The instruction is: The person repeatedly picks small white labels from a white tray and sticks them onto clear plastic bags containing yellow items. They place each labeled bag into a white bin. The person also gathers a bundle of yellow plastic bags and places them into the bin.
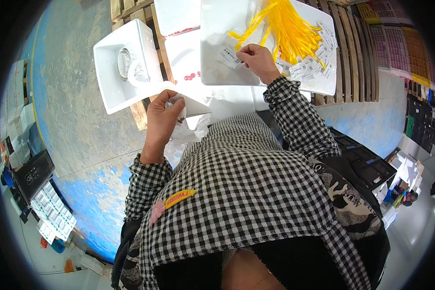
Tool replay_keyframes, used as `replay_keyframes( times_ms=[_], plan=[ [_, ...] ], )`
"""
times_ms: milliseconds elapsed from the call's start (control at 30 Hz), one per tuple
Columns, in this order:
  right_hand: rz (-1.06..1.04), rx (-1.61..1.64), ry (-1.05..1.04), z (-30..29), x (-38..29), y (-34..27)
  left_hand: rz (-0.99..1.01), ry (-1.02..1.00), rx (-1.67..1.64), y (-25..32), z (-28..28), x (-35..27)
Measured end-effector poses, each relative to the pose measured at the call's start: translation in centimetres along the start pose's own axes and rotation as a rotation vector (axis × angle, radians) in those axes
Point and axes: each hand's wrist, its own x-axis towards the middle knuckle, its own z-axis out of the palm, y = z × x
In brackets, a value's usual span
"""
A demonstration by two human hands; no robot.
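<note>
My left hand (165, 112) is closed around the edge of a white paper strip (150, 87). That strip runs up to a label roll (125, 64) lying in a white foam box (107, 90); crumpled white backing (190, 132) hangs below the hand. My right hand (259, 61) pinches the end of a yellow ribbon at a printed white label (230, 56), over a white foam lid (217, 74). On the lid's right part lies a bundle of yellow ribbons (293, 32), with many printed labels (306, 69) at their ends.
Wooden pallets (351, 54) stand under and beside the foam boxes. More white foam (183, 54) with red print lies between my hands. A black crate (362, 159) is at my right. Plastic baskets (395, 47) stack at the upper right. Another person (409, 197) is far off at the right.
</note>
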Motion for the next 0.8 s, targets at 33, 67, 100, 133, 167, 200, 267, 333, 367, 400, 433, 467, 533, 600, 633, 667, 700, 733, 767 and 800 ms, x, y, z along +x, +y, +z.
replay_keyframes(
  times_ms=[33, 67, 100, 133, 167, 200, 267, 333, 367, 400, 433, 467, 533, 600, 633, 667, 700, 733, 767, 800],
  plan=[
    [-0.013, -0.026, 0.001, 0.1, 0.2, 0.2, -0.006, -0.001, -0.001, 0.0, 0.0, 0.0],
    [-0.027, -0.051, 0.002, 0.2, 0.3, 0.4, -0.011, -0.002, -0.002, -0.1, 0.0, 0.0],
    [-0.038, -0.091, 0.0, 0.3, 0.4, 0.5, -0.019, -0.002, -0.01, -0.1, 0.0, 0.0],
    [-0.048, -0.13, -0.002, 0.3, 0.5, 0.5, -0.011, -0.005, -0.013, -0.1, -0.1, 0.0],
    [-0.066, -0.173, 0.007, 0.3, 0.6, 0.6, -0.005, -0.008, -0.023, -0.1, -0.1, 0.0],
    [-0.063, -0.188, 0.003, 0.3, 0.7, 0.5, 0.001, -0.01, -0.032, -0.1, -0.1, 0.0],
    [-0.076, -0.229, 0.004, 0.4, 0.6, 0.5, -0.005, -0.012, -0.027, -0.2, -0.1, 0.1],
    [-0.112, -0.354, 0.046, 0.6, 0.5, 0.2, -0.008, -0.011, -0.023, -0.1, -0.1, 0.1],
    [-0.121, -0.429, 0.07, 0.8, 0.3, 0.0, -0.008, -0.01, -0.022, 0.0, 0.0, 0.1],
    [-0.115, -0.483, 0.073, 1.2, 0.2, -0.2, -0.008, -0.008, -0.02, 0.0, 0.0, 0.1],
    [-0.097, -0.549, 0.085, 1.6, -0.1, -0.4, -0.018, -0.015, -0.024, 0.2, 0.1, 0.0],
    [-0.088, -0.611, 0.094, 2.0, -0.3, -0.8, -0.029, -0.022, -0.028, 0.3, 0.1, 0.0],
    [-0.119, -0.656, 0.144, 2.5, -0.8, -1.6, -0.009, -0.043, -0.018, 0.5, 0.3, 0.0],
    [-0.165, -0.669, 0.172, 2.1, -1.5, -2.4, 0.017, -0.056, 0.013, 0.7, 0.5, 0.1],
    [-0.195, -0.661, 0.176, 1.3, -2.0, -2.8, 0.085, -0.097, -0.033, 0.8, 0.6, 0.1],
    [-0.194, -0.659, 0.168, 0.4, -2.4, -3.1, 0.117, -0.122, -0.074, 0.9, 0.8, 0.0],
    [-0.202, -0.612, 0.163, -1.1, -3.0, -3.3, 0.165, -0.159, -0.137, 0.9, 0.9, -0.1],
    [-0.173, -0.569, 0.145, -3.6, -3.8, -3.3, 0.141, -0.164, -0.151, 1.1, 1.0, -0.2],
    [-0.226, -0.501, 0.125, -5.9, -4.5, -3.1, 0.138, -0.185, -0.185, 1.3, 1.1, -0.3],
    [-0.132, -0.599, 0.175, -8.0, -5.0, -2.8, 0.12, -0.21, -0.224, 1.7, 1.3, -0.3]
  ],
)
